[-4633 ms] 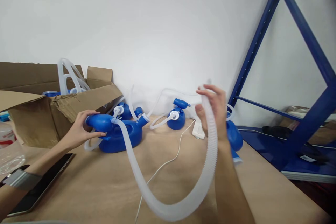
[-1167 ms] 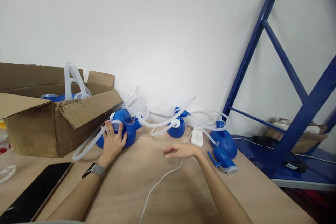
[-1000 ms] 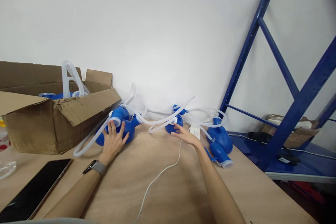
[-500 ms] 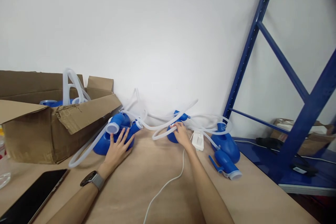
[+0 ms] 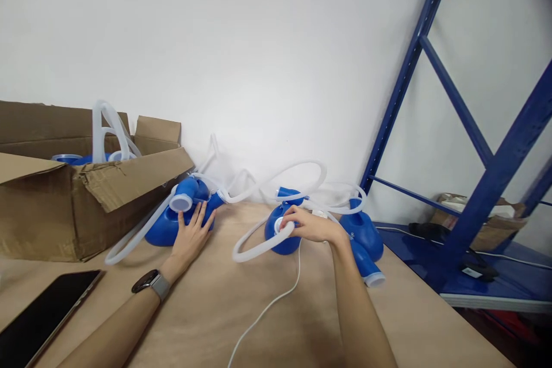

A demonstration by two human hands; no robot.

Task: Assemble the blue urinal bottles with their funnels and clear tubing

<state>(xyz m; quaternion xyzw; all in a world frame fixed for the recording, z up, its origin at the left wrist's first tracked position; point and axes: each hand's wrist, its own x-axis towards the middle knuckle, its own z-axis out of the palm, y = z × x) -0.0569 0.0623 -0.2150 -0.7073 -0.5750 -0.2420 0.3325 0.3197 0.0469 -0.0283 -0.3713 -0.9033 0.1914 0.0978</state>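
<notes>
With fingers spread, my left hand [image 5: 192,237] lies on the left blue urinal bottle [image 5: 158,230], which has a blue funnel-shaped mouthpiece [image 5: 185,194] resting on top. My right hand [image 5: 308,223] pinches the white plastic hose [image 5: 257,250] close to its end, in front of the middle blue urinal bottle [image 5: 285,247]. That end is at the bottle's white round cap; my fingers partly hide it, and I cannot tell whether it is pushed in. The hose loops out to the left. Behind my right forearm stands another blue urinal bottle [image 5: 366,236] with its mouthpiece [image 5: 365,261].
An open cardboard box [image 5: 38,213] with more blue bottles and hoses stands at the left. A phone [image 5: 47,316] lies before it. A thin white cable [image 5: 267,309] crosses the table. Loose hoses lie along the wall; a blue metal rack [image 5: 470,213] rises at the right.
My right hand has brought the hose end nearer and down to the front of the middle bottle, whose white cap now shows. My left hand stays on the left bottle. The view has shifted slightly.
</notes>
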